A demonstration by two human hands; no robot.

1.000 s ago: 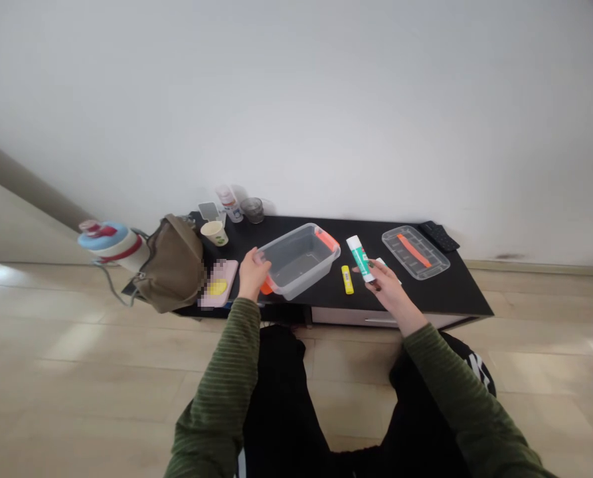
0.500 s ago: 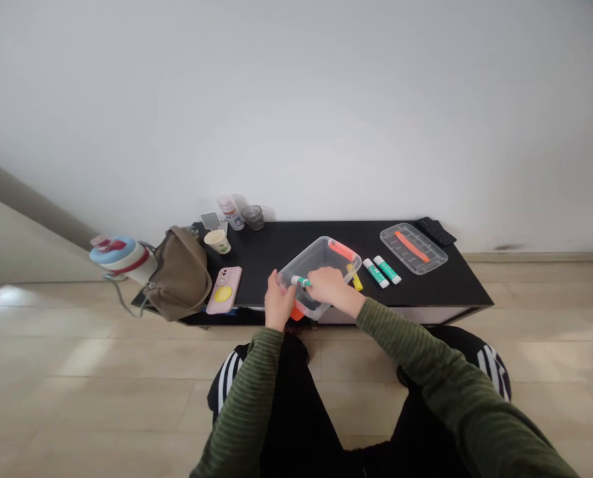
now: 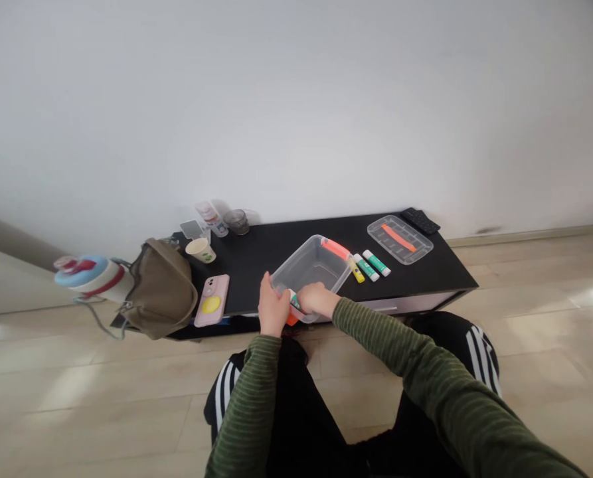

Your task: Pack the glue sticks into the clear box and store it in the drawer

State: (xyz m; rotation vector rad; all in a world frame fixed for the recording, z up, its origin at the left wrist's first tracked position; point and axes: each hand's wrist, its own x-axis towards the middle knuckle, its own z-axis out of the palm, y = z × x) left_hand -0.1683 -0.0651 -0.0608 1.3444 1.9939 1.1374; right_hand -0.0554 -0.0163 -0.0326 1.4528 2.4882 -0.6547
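A clear plastic box (image 3: 296, 263) with orange latches sits near the front edge of the black table. My left hand (image 3: 273, 307) grips the box's left end, thumb over the rim. My right hand (image 3: 317, 299) reaches down inside the box, its fingers closed on a green and white glue stick (image 3: 295, 301) lying low at the left end. Right of the box are two more glue sticks (image 3: 370, 265) side by side, and a yellow tube-like thing (image 3: 357, 271) next to them. The box's clear lid (image 3: 400, 240) with an orange handle lies farther right.
A black remote (image 3: 420, 220) lies behind the lid. On the left are a pink phone (image 3: 212, 301), a paper cup (image 3: 200, 250), a spray bottle (image 3: 212, 220), a dark glass (image 3: 237, 222), and a brown bag (image 3: 161, 292) holding a large bottle (image 3: 94, 276). A wall stands behind the black table (image 3: 286, 234).
My right hand has lowered the glue stick from rim height down into the box's left end. My left hand still holds the box. The whole view has shifted slightly.
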